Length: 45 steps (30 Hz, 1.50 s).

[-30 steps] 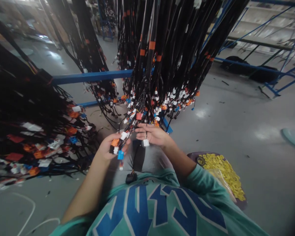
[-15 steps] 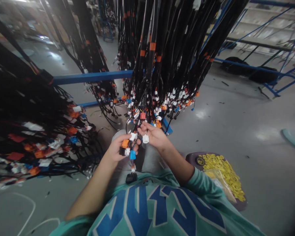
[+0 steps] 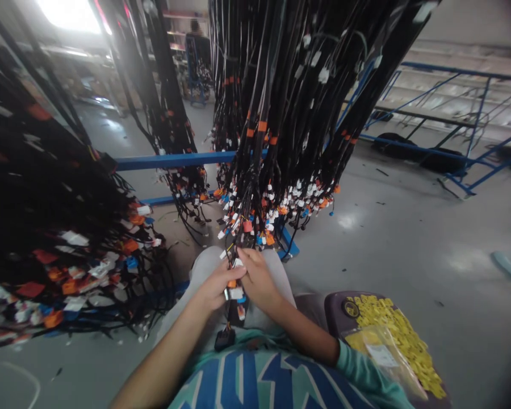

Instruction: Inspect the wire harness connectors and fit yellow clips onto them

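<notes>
A bundle of black wires ending in connectors hangs down in front of me, and both hands are closed round its lower end above my lap. My left hand (image 3: 216,288) grips the connector bunch from the left, thumb on top. My right hand (image 3: 258,279) wraps it from the right, its fingers against the left thumb. Below the hands an orange connector, a white connector (image 3: 235,293) and a blue one stick out. A black connector (image 3: 225,339) dangles lowest, near my shirt. A red connector (image 3: 247,226) hangs just above the hands. The palms hide part of the bunch.
Thick wire harnesses (image 3: 298,113) hang ahead from a rack with a blue bar (image 3: 174,160). More harnesses (image 3: 68,255) crowd the left. At my right a dark stool (image 3: 335,318) bears yellow pieces (image 3: 392,324) and a plastic bag (image 3: 381,355). Blue frames (image 3: 477,119) stand far right.
My right hand, earlier apart with its fingers by a white connector, has come against my left hand round the bunch. The camera has tilted up, so the scene sits lower.
</notes>
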Each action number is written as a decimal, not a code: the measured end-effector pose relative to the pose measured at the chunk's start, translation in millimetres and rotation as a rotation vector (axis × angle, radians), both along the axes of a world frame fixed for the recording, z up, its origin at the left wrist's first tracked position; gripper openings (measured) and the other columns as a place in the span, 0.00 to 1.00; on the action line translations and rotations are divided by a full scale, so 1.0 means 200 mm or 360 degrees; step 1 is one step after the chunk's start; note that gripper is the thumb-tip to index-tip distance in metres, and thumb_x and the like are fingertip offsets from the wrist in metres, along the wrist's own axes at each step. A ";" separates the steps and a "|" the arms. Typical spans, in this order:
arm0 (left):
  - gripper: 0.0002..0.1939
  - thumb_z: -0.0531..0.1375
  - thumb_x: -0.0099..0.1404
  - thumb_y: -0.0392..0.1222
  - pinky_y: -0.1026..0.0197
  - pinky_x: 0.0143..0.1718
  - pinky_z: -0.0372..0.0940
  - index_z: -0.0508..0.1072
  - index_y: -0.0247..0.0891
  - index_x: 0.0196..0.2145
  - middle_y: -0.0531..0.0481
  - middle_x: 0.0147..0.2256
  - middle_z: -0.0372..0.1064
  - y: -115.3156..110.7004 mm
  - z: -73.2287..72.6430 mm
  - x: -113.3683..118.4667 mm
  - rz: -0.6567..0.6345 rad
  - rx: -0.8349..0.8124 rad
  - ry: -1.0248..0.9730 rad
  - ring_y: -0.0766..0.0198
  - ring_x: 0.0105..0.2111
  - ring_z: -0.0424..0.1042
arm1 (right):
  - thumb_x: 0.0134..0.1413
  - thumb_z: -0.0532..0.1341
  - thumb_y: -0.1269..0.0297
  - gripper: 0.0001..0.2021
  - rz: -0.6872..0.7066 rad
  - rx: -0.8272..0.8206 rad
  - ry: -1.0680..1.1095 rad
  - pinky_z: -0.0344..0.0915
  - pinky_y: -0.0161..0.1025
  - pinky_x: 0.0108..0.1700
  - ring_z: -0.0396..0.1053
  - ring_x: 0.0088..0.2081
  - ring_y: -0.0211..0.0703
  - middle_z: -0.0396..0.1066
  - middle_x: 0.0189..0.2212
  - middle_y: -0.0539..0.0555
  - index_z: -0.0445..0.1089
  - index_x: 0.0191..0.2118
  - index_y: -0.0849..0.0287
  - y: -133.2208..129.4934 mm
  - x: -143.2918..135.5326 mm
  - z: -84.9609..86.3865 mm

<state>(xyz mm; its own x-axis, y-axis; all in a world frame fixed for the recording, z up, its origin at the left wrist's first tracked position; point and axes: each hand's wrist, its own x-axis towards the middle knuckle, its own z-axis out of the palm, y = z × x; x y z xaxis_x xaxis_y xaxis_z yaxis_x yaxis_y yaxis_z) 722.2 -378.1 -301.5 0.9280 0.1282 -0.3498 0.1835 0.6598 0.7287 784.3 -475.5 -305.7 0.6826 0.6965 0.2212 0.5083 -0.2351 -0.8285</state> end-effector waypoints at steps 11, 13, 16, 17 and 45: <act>0.22 0.69 0.39 0.43 0.63 0.19 0.64 0.65 0.36 0.31 0.58 0.16 0.62 0.05 0.06 -0.12 -0.0049 0.0246 -0.0084 0.71 0.14 0.60 | 0.55 0.51 0.63 0.16 0.0476 0.0166 0.0013 0.61 0.45 0.53 0.65 0.50 0.44 0.69 0.46 0.55 0.71 0.46 0.51 -0.05 0.02 0.12; 0.18 0.68 0.40 0.42 0.63 0.19 0.64 0.66 0.36 0.28 0.58 0.15 0.61 0.05 0.09 -0.15 -0.0027 0.0272 -0.0101 0.71 0.13 0.58 | 0.55 0.52 0.62 0.14 0.0447 0.0232 -0.0052 0.62 0.44 0.50 0.66 0.47 0.44 0.71 0.43 0.54 0.72 0.44 0.50 -0.04 -0.02 0.14; 0.14 0.66 0.41 0.40 0.64 0.18 0.63 0.66 0.35 0.25 0.56 0.15 0.62 0.08 0.17 -0.22 -0.0005 0.0320 -0.0086 0.72 0.11 0.58 | 0.55 0.53 0.60 0.12 0.0342 0.0376 -0.0077 0.64 0.43 0.46 0.69 0.42 0.44 0.73 0.38 0.54 0.73 0.38 0.50 -0.05 -0.06 0.17; 0.13 0.65 0.42 0.40 0.64 0.18 0.63 0.67 0.35 0.26 0.56 0.15 0.63 0.09 0.20 -0.26 -0.0003 0.0319 -0.0077 0.72 0.11 0.58 | 0.56 0.52 0.60 0.12 0.0259 0.0427 -0.0087 0.64 0.43 0.46 0.69 0.41 0.44 0.73 0.37 0.54 0.73 0.36 0.50 -0.06 -0.06 0.18; 0.37 0.54 0.43 0.70 0.52 0.37 0.65 0.70 0.35 0.39 0.40 0.38 0.69 0.31 0.50 -0.61 0.1424 0.2341 0.0092 0.52 0.35 0.69 | 0.29 0.71 0.57 0.24 0.0761 0.1099 0.1566 0.53 0.26 0.19 0.52 0.15 0.24 0.57 0.18 0.39 0.59 0.32 0.57 0.24 -0.16 0.71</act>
<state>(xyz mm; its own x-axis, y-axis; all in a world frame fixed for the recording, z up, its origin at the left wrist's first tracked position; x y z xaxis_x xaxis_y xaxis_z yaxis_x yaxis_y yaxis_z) 601.1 -317.0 -201.1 0.3866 0.7760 0.4983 0.2054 -0.5992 0.7738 752.6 -428.4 -163.2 0.4793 0.8587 0.1811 -0.4661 0.4240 -0.7765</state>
